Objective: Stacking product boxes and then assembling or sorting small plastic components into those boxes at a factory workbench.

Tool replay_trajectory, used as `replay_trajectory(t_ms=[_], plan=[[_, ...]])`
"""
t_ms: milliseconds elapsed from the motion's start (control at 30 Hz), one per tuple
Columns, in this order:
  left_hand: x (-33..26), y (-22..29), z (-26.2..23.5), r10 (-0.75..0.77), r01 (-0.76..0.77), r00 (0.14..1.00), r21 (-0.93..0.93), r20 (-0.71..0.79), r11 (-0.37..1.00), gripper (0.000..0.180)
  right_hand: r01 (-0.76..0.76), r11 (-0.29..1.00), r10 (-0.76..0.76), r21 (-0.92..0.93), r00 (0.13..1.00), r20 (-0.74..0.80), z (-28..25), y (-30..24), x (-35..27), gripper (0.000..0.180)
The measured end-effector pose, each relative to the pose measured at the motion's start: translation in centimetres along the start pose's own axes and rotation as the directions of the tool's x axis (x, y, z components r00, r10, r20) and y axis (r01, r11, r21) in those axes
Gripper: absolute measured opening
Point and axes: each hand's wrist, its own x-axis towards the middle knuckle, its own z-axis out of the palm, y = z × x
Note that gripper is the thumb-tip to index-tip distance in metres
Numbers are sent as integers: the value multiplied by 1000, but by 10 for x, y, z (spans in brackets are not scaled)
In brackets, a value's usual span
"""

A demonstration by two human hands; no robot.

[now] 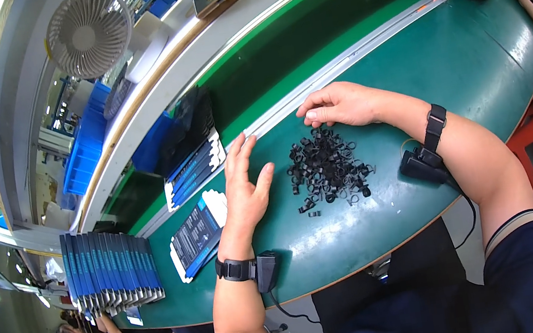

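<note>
a heap of small black rings [327, 166] lies on the green bench [464, 61], between both hands so either can reach it. the left hand [245, 187], at nine o'clock of the heap, lies flat and spread, holding nothing. the right hand [338, 105], at twelve o'clock, rests palm down with fingers loosely curled, nothing visibly gripped. blue flat boxes [197, 235] sit further at nine o'clock, stacked clear of the rings.

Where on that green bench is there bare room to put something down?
The widest bare patch of the green bench top lies beyond the right hand, toward the far dark stack. A smaller strip runs along the near edge below the pile of small black plastic rings. Between the left hand, the pile and the flat blue-and-white packets it is crowded.
</note>
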Motion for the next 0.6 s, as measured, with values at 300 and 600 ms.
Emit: replay_trajectory(t_ms=[300,600], plan=[[16,-60,-63,-75,82,993,73,-94,994,43,-5,999,7,-53,1000,20,-8,-4,2,35],[87,-183,-129,-355,382,924,351,-142,855,49,7,993,-8,-119,1000,-11,-12,-2,13,34]])
